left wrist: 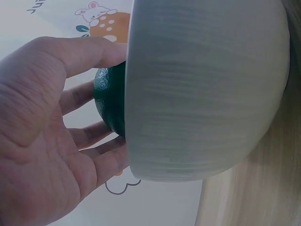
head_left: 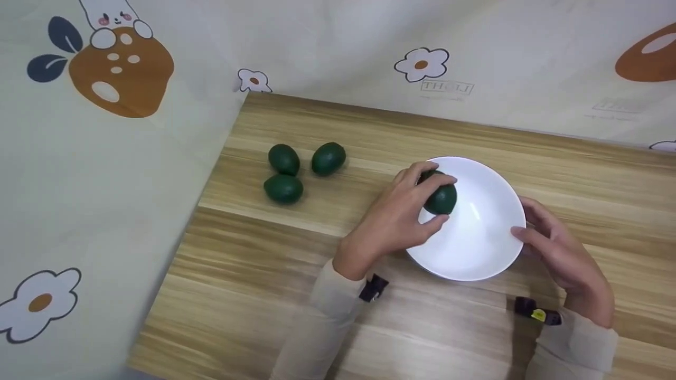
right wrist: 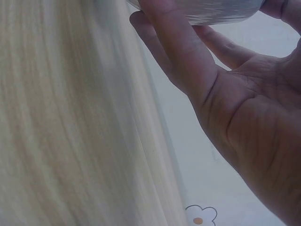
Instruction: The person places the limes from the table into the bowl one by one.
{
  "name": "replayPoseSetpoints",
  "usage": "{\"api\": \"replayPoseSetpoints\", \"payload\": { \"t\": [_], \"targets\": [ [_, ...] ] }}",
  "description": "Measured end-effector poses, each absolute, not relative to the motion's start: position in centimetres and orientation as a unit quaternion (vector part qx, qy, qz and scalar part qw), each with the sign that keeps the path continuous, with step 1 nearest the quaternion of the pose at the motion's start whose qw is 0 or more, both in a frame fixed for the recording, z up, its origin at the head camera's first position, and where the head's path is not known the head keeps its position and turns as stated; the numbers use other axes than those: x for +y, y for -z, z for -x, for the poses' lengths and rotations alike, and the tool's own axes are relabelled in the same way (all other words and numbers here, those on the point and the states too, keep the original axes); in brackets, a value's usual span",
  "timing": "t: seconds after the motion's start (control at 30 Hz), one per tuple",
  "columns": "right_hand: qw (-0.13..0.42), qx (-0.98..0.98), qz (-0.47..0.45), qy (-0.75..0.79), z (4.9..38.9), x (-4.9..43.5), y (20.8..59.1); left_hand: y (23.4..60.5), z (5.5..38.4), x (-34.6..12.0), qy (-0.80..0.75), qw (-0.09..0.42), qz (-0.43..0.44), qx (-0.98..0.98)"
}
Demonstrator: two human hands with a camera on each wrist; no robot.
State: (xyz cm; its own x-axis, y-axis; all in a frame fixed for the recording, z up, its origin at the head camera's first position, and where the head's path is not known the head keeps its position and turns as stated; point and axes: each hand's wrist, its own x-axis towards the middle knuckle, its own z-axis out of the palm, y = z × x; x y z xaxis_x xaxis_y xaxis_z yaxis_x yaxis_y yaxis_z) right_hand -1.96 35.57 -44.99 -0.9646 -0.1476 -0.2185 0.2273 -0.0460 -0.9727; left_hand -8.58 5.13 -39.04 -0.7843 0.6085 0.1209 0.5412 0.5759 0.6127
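Observation:
My left hand [head_left: 398, 216] grips a dark green egg-shaped fruit [head_left: 441, 198] between thumb and fingers, over the left side of a white bowl [head_left: 470, 253]. In the left wrist view the lower part of the fruit [left wrist: 109, 96] is hidden behind the bowl's wall [left wrist: 202, 94]. My right hand [head_left: 560, 248] holds the bowl at its right side, thumb on the rim and fingers round the outer wall. The right wrist view shows those fingers against the bowl's underside [right wrist: 221, 12]. Apart from the held fruit, the visible inside of the bowl is bare white.
Left of the bowl, three more green fruits [head_left: 283, 189] lie in a loose group on the wooden table [head_left: 253, 253]. A pale cloth [head_left: 338, 47] printed with flowers and a cartoon fruit runs behind the table and along its left edge. Dark straps [head_left: 374, 288] sit at both wrists.

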Motion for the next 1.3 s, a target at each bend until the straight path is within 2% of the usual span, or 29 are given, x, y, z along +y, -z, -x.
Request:
{"api": "replayPoseSetpoints", "payload": {
  "t": [0.43, 1.3],
  "targets": [
    [0.131, 0.675, -0.001, 0.726, 1.96, 35.46, 44.78, 39.04, 8.56, 5.13, -0.316, 0.048, -0.327, 0.89],
    [0.132, 0.676, -0.003, 0.725, 1.91, 35.49, 44.77, 38.33, 8.57, 4.52, -0.321, 0.034, -0.306, 0.896]
  ]
}}
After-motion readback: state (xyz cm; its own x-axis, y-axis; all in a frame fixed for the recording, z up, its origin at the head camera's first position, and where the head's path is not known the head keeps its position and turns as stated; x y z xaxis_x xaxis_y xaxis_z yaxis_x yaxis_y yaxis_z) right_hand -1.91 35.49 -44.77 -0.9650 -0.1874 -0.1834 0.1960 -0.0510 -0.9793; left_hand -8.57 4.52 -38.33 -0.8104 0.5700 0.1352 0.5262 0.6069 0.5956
